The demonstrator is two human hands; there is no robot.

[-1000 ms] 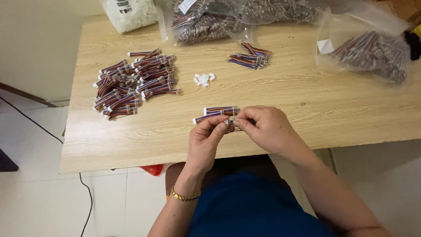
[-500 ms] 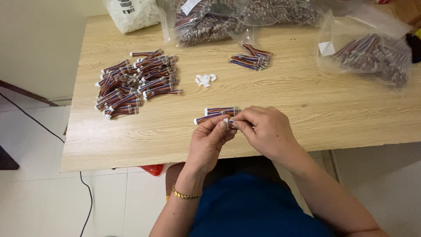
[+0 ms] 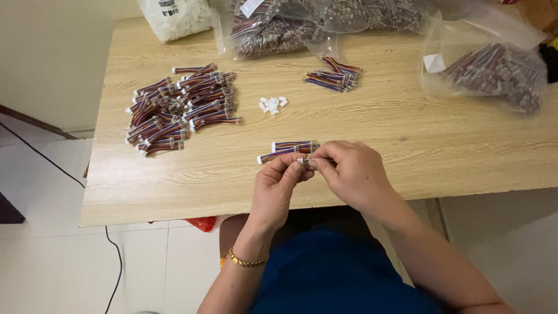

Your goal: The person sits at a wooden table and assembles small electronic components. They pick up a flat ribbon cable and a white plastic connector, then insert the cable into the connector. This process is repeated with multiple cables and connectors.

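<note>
Both hands meet at the near edge of the light wooden table (image 3: 407,134): the left hand (image 3: 279,186) and the right hand (image 3: 351,174) pinch between their fingertips the end of a short multicoloured wire harness (image 3: 278,154), whose white-tipped far end lies on the wood and points toward nine o'clock. Both hands are closed narrowly on it, thumbs and forefingers nearly touching each other. A second harness (image 3: 293,145) lies just beyond the first, at twelve o'clock from the left hand, close beside it. A gold bracelet (image 3: 247,261) circles the left wrist. At about ten o'clock from the hands sits a big loose heap of finished harnesses (image 3: 180,107). At twelve o'clock, a small cluster of white plastic connectors (image 3: 272,104) rests on the wood, and a smaller bundle of harnesses (image 3: 332,75) lies beyond it toward one o'clock. Along the far edge there is a clear bag of white connectors (image 3: 174,17) at eleven o'clock, a clear bag of harnesses with a white label (image 3: 279,29) at twelve, and another clear bag with a small white rectangular label (image 3: 494,72) at two o'clock.
</note>
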